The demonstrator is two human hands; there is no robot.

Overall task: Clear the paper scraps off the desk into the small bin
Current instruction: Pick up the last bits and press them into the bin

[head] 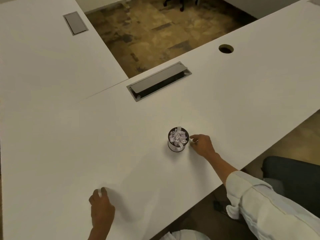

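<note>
Here round dark bin (pixel 178 142) brims with crumpled paper scraps (pixel 178 138).

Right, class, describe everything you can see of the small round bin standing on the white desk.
The small round dark bin is a short cylinder with a dark rim and base and a paler band low on its wall. It stands upright on the white desk, near its front edge, heaped to the brim with white and pale lilac paper scraps; one strip pokes above the rim. The right hand is beside it, forefinger stretched towards the rim; whether it touches is unclear.
</note>
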